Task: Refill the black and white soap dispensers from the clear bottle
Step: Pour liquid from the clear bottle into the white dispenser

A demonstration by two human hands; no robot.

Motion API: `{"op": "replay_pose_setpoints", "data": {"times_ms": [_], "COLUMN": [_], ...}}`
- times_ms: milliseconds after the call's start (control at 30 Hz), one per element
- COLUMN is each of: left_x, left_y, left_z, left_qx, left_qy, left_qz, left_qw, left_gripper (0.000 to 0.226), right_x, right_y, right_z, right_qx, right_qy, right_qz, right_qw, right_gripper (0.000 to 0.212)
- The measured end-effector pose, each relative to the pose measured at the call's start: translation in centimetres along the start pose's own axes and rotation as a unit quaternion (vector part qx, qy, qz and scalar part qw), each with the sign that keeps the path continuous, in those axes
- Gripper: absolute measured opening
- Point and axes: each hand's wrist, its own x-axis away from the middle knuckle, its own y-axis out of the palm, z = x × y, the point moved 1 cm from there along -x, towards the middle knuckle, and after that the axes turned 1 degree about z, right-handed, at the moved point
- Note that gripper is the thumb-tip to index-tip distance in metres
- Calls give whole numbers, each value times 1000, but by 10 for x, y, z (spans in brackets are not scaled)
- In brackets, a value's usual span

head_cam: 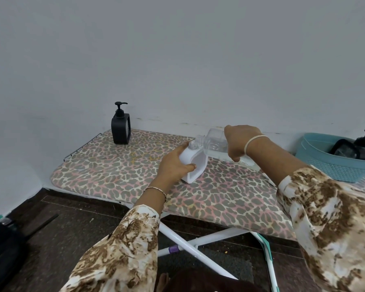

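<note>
A white soap dispenser [195,163] with its pump off stands tilted on the leopard-print ironing board [114,171], and my left hand [174,163] grips its left side. My right hand [239,142] holds the clear bottle [214,143] tipped on its side, its threaded neck just above the white dispenser's open neck. Far left at the back, a black soap dispenser [121,128] with its pump on stands upright against the wall.
A teal plastic basket [325,163] at the right end of the board holds another black pump bottle [358,147]. A white wall runs close behind. Below lie dark floor tiles, the board's white legs [190,247], and a black bag [2,249] at left.
</note>
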Motion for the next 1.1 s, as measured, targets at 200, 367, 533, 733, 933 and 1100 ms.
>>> {"op": "replay_pose_setpoints", "data": {"times_ms": [200, 367, 533, 733, 933, 1100], "left_x": [-1, 2, 5, 5, 4, 4], "left_y": [-1, -1, 1, 2, 3, 3], "left_z": [-1, -1, -1, 0, -1, -1], "left_qx": [2, 10, -34, -50, -56, -61], "left_qy": [-4, -5, 9, 13, 20, 21], "left_qz": [-12, -33, -51, -52, -50, -52], "left_qw": [1000, 999, 998, 997, 997, 997], "left_gripper": [78, 85, 97, 98, 98, 99], "right_x": [0, 0, -1, -1, -1, -1], "right_y": [0, -1, -1, -1, -2, -3], "right_z": [0, 0, -1, 0, -1, -1], "right_qx": [0, -1, -3, -2, -2, 2], "right_qy": [0, 0, -3, -2, 0, 2], "right_qz": [-2, -2, -6, -14, -20, -21], "right_qw": [1000, 1000, 1000, 1000, 1000, 1000], "right_gripper": [57, 58, 60, 60, 59, 58]}}
